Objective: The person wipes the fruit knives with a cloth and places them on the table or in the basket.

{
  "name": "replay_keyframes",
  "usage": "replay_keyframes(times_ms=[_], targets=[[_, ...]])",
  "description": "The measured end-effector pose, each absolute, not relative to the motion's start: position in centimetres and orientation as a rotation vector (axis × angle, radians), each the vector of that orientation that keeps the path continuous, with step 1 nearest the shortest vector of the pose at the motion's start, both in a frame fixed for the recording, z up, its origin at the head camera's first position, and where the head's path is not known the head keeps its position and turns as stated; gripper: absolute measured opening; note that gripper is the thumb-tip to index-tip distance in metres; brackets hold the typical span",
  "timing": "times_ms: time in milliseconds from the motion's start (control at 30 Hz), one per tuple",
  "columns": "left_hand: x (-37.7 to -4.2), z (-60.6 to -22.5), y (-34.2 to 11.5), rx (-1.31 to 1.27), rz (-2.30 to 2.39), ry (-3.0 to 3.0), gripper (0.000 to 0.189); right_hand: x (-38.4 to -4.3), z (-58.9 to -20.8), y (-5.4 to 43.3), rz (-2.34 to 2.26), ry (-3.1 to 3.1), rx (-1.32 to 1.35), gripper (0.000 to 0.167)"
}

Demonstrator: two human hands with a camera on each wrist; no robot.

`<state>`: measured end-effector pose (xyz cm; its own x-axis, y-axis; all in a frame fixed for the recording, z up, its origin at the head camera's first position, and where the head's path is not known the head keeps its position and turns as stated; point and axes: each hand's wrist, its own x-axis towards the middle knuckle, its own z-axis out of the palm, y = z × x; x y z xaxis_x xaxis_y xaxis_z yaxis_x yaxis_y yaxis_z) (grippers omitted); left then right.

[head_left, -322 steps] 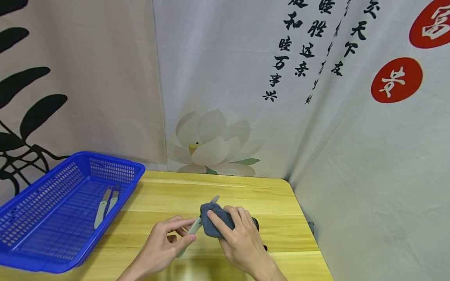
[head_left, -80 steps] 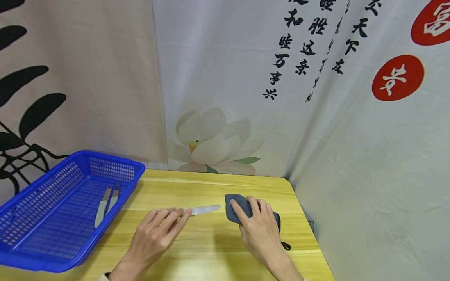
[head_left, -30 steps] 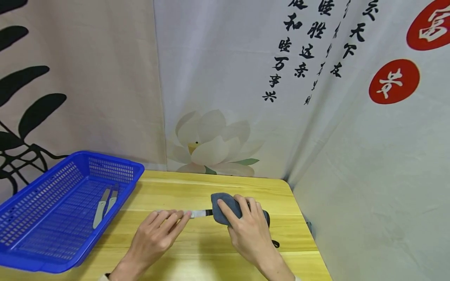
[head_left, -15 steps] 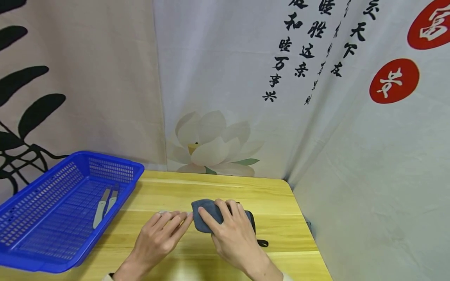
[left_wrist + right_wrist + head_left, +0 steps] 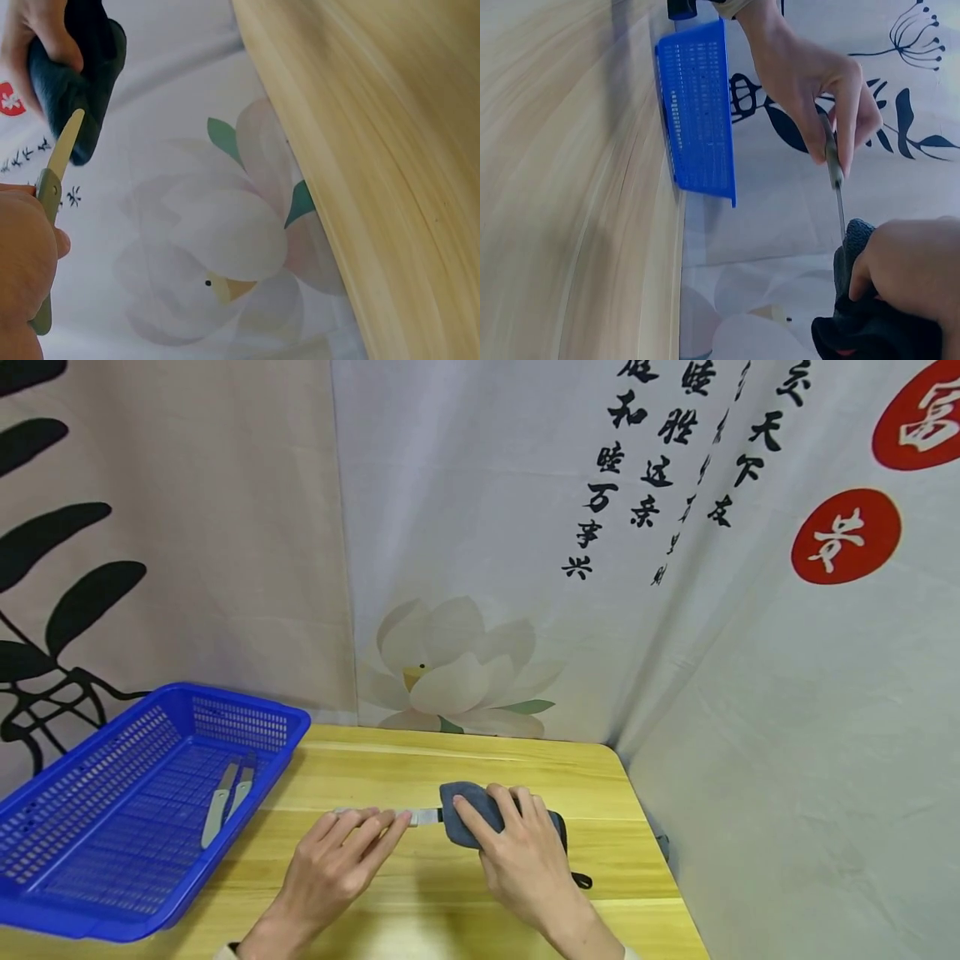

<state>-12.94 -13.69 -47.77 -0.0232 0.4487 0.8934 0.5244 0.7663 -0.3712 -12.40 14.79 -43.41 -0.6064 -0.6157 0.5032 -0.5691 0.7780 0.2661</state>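
Note:
In the head view my left hand (image 5: 330, 867) pinches the pale green handle of a small knife (image 5: 430, 816), its blade pointing right. My right hand (image 5: 528, 860) grips a folded blue-grey cloth (image 5: 459, 827) with black edging and a black loop (image 5: 582, 881). The cloth's left end lies against the blade and hides the tip in the head view. From the left wrist, the blade (image 5: 66, 142) shows in front of the cloth (image 5: 64, 97). Seen from the right wrist, the blade (image 5: 840, 210) runs down to the cloth (image 5: 855, 236). Both hands are above the table.
A blue plastic basket (image 5: 97, 928) stands at the left of the wooden table (image 5: 360, 760). Inside it lie two knives, one (image 5: 215, 814) beside the other (image 5: 242, 789). A printed curtain (image 5: 480, 527) hangs behind the table's far edge.
The knife stood apart from the cloth 2.7 seconds ago. Since then the cloth moved left over the blade up to the handle, then slid back right. The left hand has hardly moved lately.

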Motion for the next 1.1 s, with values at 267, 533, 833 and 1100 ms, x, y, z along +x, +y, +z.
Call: replay_keyframes(times_ms=[267, 533, 833, 1100], targets=[[-13.0, -47.4, -13.8, -0.782, -0.083, -1.641, 0.036, -13.1, -43.6, 17.5, -0.037, -2.429, 0.775, 0.066], [-13.1, -47.6, -13.8, -0.782, -0.059, -1.678, 0.038, -12.9, -42.4, 16.2, 0.043, -2.398, 0.798, 0.069], [-13.1, -47.7, -12.9, -0.797, -0.056, -1.669, 0.039, -12.1, -42.1, 12.8, -0.118, -2.327, 0.953, 0.069], [-13.1, -47.4, -12.5, -0.791, -0.071, -1.646, 0.038, -12.0, -42.3, 12.8, -0.139, -2.361, 0.944, 0.062]])
